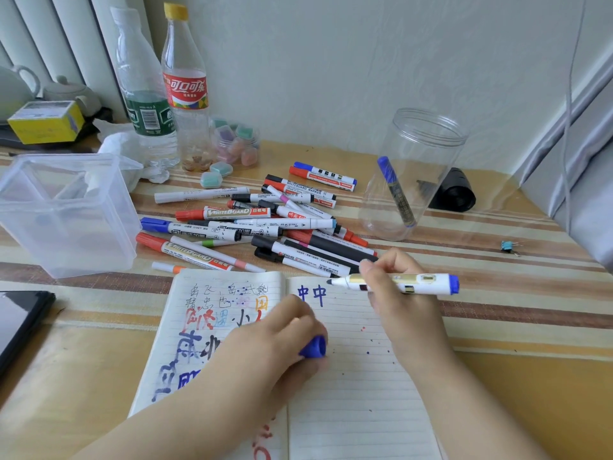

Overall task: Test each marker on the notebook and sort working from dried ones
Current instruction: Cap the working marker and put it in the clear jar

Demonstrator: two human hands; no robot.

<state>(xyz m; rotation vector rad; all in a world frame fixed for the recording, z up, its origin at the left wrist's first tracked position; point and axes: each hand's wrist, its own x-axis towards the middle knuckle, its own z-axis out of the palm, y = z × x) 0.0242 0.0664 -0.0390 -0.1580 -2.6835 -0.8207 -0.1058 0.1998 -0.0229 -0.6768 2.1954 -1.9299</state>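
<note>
An open lined notebook point(348, 376) lies at the table's near edge, with coloured test scribbles on its left page and two blue characters at the top of the right page. My right hand point(398, 300) grips an uncapped blue whiteboard marker point(418, 283), which lies level over the notebook's top edge with its tip pointing left. My left hand point(282, 336) rests on the notebook and holds the blue cap point(313, 347). A pile of several capped markers point(265, 220) lies behind the notebook. One blue marker point(396, 190) stands inside the clear round jar point(414, 174).
A clear square plastic box point(66, 210) stands at the left. Two plastic bottles point(166, 94) and a small jar of pastel erasers point(237, 144) stand at the back. A dark tablet point(20, 323) lies at the left edge, a black roll point(454, 190) behind the jar, a binder clip point(509, 246) at the right.
</note>
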